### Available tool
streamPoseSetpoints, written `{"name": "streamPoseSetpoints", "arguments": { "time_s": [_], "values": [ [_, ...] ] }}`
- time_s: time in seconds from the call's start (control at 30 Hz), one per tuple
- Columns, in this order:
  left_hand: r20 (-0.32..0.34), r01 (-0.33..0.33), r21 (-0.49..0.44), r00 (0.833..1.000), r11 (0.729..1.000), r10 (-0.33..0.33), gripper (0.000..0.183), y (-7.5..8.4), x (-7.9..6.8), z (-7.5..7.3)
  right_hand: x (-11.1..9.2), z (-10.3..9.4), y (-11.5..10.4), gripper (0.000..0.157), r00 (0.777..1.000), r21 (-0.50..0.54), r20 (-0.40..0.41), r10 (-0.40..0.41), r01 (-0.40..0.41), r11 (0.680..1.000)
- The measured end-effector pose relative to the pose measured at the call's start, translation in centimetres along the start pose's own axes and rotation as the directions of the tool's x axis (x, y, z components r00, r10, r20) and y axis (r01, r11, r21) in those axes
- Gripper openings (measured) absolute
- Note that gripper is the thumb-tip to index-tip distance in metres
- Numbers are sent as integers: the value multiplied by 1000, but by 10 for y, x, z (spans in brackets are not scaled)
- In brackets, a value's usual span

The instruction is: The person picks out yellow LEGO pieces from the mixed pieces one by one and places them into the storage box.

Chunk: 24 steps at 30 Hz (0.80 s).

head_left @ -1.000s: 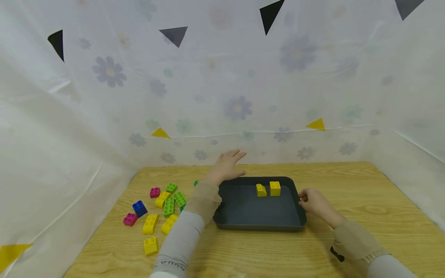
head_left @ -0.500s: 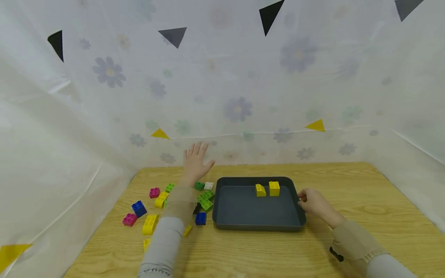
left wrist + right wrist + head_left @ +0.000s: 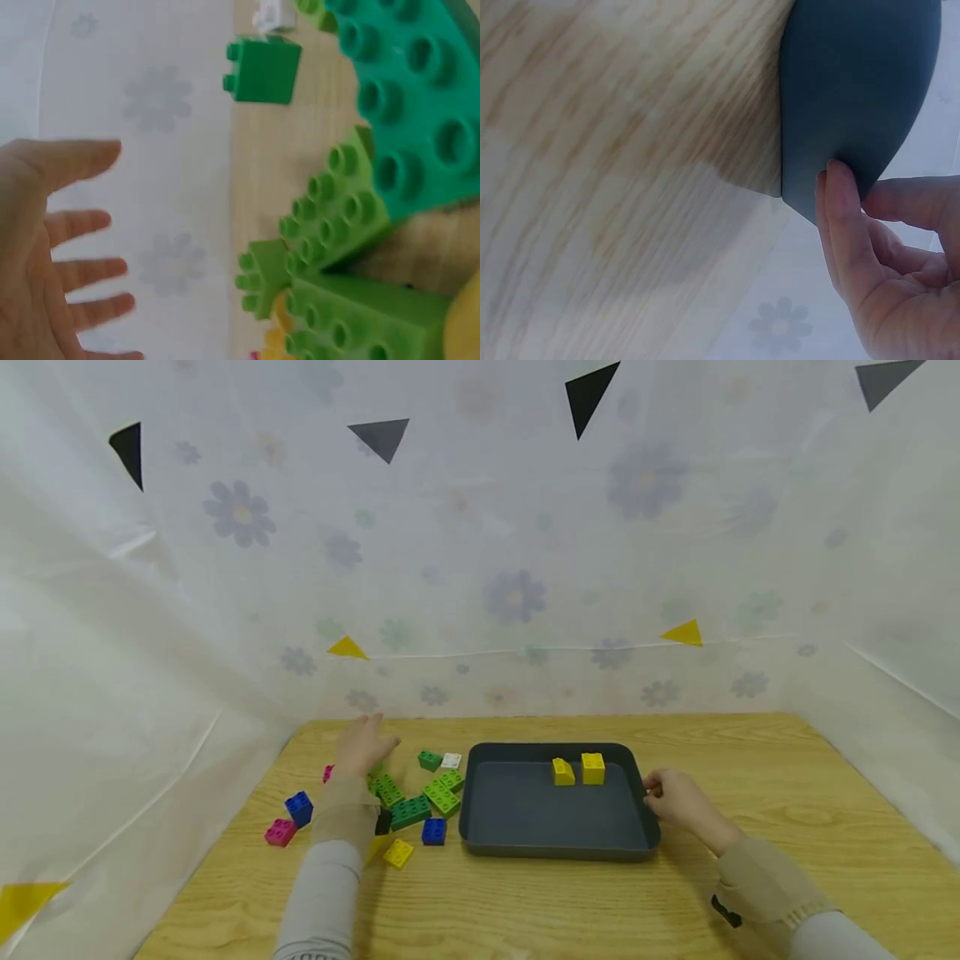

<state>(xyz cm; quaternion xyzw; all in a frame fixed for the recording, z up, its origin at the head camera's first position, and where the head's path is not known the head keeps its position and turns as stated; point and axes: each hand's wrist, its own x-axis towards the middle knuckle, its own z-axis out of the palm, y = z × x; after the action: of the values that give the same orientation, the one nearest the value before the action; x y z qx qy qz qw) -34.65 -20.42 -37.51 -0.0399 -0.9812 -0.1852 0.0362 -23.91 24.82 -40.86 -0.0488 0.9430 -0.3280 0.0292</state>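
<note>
My left hand [image 3: 357, 747] is held over the far left part of the brick pile, its fingers spread and holding nothing. In the left wrist view the thumb and straight fingers [image 3: 97, 274] point toward light green bricks [image 3: 330, 206], a dark green brick [image 3: 264, 69] and a larger teal-green brick [image 3: 420, 97]. With the right hand [image 3: 682, 802] I pinch the right rim of a dark grey tray [image 3: 558, 850]; the right wrist view shows fingertips against its outer wall [image 3: 855, 90]. Two yellow bricks, one sloped [image 3: 562, 772] and one square [image 3: 592, 768], sit inside the tray near its back.
Left of the tray lie a blue brick [image 3: 433, 832], a dark green brick [image 3: 410, 812], a yellow brick [image 3: 398, 853] and a white brick [image 3: 451, 761]. Another blue brick [image 3: 299, 809] and a pink one [image 3: 281, 832] lie farther left. A flowered curtain [image 3: 480, 568] hangs behind the table.
My left hand has moved left from the tray's back left corner and then lowered over the bricks. My right hand stays at the tray's rim, and the tray has not moved.
</note>
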Motion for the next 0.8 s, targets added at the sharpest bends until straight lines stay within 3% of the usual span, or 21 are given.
{"name": "streamPoseSetpoints", "arguments": {
  "time_s": [0.17,0.27,0.4,0.8],
  "values": [
    [23,169,-67,986,983,-168,56,-15,-11,5,-1,0,1,24,1000,0,-9,-3,3,1000],
    [54,240,-99,970,966,-236,35,-21,-17,7,-2,1,2,23,1000,-6,-17,-6,6,1000],
    [83,270,-107,962,957,-261,21,-26,-24,9,-2,0,2,24,1000,-14,-24,-10,10,1000],
    [95,302,-133,952,944,-291,18,-36,-26,17,-4,-1,-2,24,1000,-15,-16,-5,5,1000]
  ]
}}
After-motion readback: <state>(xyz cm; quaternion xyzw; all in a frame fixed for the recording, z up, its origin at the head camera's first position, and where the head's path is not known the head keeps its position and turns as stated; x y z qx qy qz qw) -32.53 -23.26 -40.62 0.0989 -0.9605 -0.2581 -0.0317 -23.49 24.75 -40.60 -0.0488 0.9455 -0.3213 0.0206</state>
